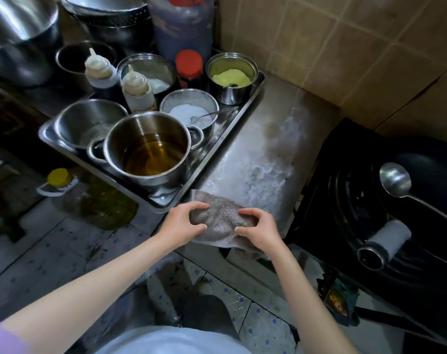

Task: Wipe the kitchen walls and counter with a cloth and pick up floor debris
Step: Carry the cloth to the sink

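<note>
Both hands' grip, left hand [185, 223] and right hand [259, 229], pinches the cloth [221, 217] at lower centre (refolding, likely); press a clean face flat onto the smeared tabletop [263, 154].

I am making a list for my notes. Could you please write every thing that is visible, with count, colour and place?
cloth: 1, grey, counter's near edge
counter: 1, steel, wet streaks
tray: 1, steel, counter's left
oil pot: 1, steel, tray front
powder tins: 3, steel, yellow or white contents, tray back
squeeze bottles: 2, pale, tray rear
oil jug: 1, yellow cap, floor
ladle: 1, steel, black wok at right
wall tiles: beige, behind
left hand: grips cloth
right hand: grips cloth
</note>
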{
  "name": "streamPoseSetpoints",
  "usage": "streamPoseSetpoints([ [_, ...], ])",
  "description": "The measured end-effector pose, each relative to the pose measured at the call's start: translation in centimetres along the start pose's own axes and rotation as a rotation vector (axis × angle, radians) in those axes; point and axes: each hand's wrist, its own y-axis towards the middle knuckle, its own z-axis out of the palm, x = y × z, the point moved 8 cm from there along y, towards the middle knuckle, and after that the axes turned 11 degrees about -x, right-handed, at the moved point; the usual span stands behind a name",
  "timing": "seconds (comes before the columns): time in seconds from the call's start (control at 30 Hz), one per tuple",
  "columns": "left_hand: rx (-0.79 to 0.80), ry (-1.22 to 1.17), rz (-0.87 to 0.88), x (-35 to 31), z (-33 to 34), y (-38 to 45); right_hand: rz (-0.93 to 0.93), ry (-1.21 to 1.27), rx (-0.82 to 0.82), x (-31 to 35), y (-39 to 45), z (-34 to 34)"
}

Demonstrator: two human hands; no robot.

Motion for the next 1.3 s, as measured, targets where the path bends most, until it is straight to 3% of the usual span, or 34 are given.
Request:
streamPoseSetpoints([
  [0.67,-0.253,-0.102,-0.253,8.4,-6.4,-8.1,-0.177,-0.159,0.371,3.4,-4.1,10.5],
  [1.3,-0.685,-0.107,-0.552,20.4,-20.3,-13.6,-0.524,-0.396,0.665,16.0,-10.6,28.0],
])
